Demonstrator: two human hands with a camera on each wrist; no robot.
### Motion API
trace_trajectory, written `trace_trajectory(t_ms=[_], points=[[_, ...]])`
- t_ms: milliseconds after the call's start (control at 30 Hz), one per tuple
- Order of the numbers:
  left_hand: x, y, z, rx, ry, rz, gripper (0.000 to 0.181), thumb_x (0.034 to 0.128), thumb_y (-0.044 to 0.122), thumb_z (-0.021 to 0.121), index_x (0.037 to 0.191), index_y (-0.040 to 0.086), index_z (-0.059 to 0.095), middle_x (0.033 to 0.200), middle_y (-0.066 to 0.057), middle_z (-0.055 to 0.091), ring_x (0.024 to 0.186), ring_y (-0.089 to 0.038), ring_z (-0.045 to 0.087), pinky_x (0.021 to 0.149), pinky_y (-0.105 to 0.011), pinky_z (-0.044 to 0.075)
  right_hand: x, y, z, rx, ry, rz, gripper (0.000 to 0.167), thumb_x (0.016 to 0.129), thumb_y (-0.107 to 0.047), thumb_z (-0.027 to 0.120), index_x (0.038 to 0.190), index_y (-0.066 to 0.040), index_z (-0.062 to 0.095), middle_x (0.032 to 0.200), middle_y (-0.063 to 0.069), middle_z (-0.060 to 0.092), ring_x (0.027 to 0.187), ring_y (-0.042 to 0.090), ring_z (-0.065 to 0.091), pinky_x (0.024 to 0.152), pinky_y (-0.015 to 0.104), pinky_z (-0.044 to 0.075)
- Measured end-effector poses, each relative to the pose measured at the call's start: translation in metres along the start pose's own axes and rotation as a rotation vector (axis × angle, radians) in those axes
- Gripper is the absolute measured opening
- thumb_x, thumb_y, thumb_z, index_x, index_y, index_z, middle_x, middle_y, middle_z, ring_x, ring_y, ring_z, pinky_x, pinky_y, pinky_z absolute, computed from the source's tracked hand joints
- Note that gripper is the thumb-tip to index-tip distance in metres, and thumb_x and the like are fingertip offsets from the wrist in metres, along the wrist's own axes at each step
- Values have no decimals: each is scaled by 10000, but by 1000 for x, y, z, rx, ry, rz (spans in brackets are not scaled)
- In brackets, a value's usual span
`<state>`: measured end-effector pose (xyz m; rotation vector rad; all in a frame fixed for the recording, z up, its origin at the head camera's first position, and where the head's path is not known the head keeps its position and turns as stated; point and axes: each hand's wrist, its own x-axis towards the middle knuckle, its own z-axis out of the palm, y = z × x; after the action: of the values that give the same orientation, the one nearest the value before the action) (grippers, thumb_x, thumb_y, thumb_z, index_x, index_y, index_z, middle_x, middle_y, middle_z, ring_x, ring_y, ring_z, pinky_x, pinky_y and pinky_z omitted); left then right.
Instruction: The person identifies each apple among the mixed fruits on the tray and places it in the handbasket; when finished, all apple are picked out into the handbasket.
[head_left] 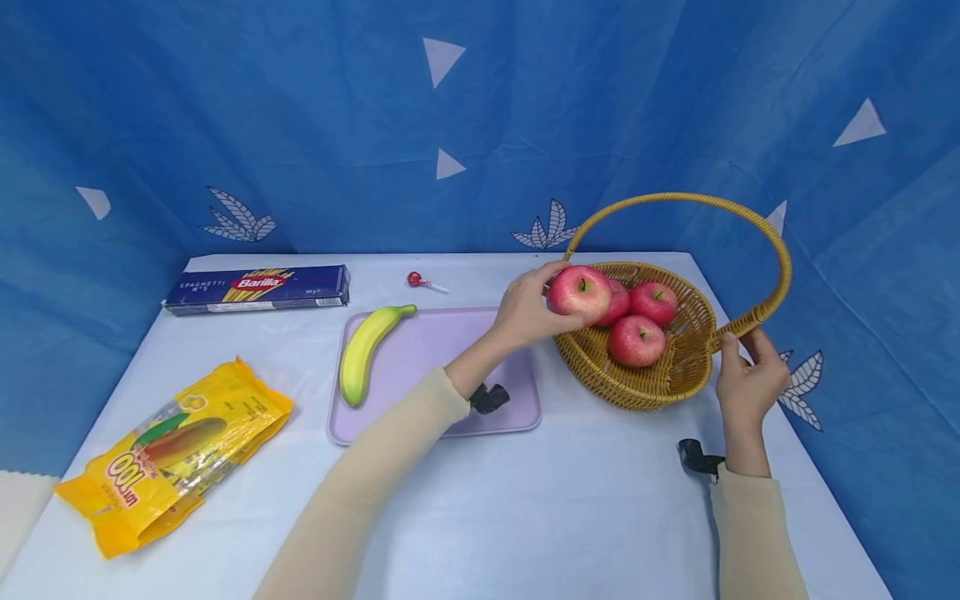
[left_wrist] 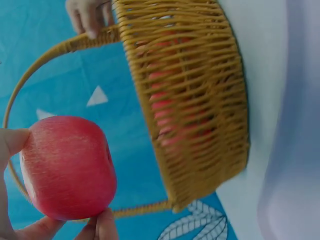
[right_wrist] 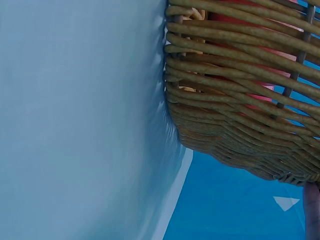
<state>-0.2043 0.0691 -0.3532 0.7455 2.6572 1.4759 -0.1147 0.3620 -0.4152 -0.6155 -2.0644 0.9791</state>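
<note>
My left hand point(head_left: 525, 310) grips a red apple point(head_left: 579, 294) between thumb and fingers, over the left rim of a woven wicker basket point(head_left: 600, 379). In the left wrist view the apple point(left_wrist: 70, 167) is level with the basket's open side and apart from it. Three more apples point(head_left: 637, 340) are visible inside the basket, one partly hidden behind the held apple. At the basket's right side my right hand point(head_left: 750, 379) holds the foot of the tall arched handle point(head_left: 783, 258). Only a finger point(right_wrist: 312, 210) of it shows in the right wrist view.
A banana point(head_left: 363, 354) lies on the left part of a light purple tray point(head_left: 438, 321), under my left forearm. Behind the tray are a red lollipop point(head_left: 415, 279) and a blue spaghetti box point(head_left: 255, 288). A yellow snack bag point(head_left: 176, 454) lies at the left.
</note>
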Motion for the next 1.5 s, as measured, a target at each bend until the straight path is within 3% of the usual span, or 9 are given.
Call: trace_trajectory(t_ms=[167,400,667,900,1167,1500], points=[[8,4,23,71,-55,8,764,744,377,805,1411,161,501,1347,-28,597,1197,-232,533,979,-392,480,0,0,0,-9,9,-14,323,973,-323,587,1252,-187,679,1231,43,691,1133,62,639,939,264,529],[15,0,45,219,-111,11,767,765,468,778,1428,211,492,1358,-10,596,1215,-240,490,968,-387,492,-1,1,1,-3,13,-14,316,973,-310,592,1248,-182,681,1224,44,694,1124,69,645,928,239,528],[18,-5,57,347,-133,34,773,766,518,758,1418,196,497,1300,-24,643,1206,-249,495,1075,-405,395,-1,-3,0,-17,11,-44,328,978,-310,581,1232,-131,686,1200,66,704,1105,62,651,937,304,535],[21,-6,62,375,-136,43,746,764,542,749,1380,191,518,1266,7,655,1113,-225,491,1004,-376,419,1,0,1,-14,15,-16,314,974,-309,589,1242,-175,685,1208,38,702,1107,71,651,939,270,530],[23,-6,74,486,-228,41,780,785,602,704,1422,204,497,1219,35,664,1105,-200,471,965,-350,391,0,1,1,-40,14,-14,318,975,-314,587,1237,-164,687,1202,24,705,1121,102,656,905,223,536],[24,-4,88,598,-252,39,801,796,661,656,1415,181,484,1178,54,680,1169,-181,501,1006,-366,334,-1,-2,0,-5,15,-16,319,973,-300,592,1249,-167,682,1225,63,692,1116,81,648,938,277,529]])
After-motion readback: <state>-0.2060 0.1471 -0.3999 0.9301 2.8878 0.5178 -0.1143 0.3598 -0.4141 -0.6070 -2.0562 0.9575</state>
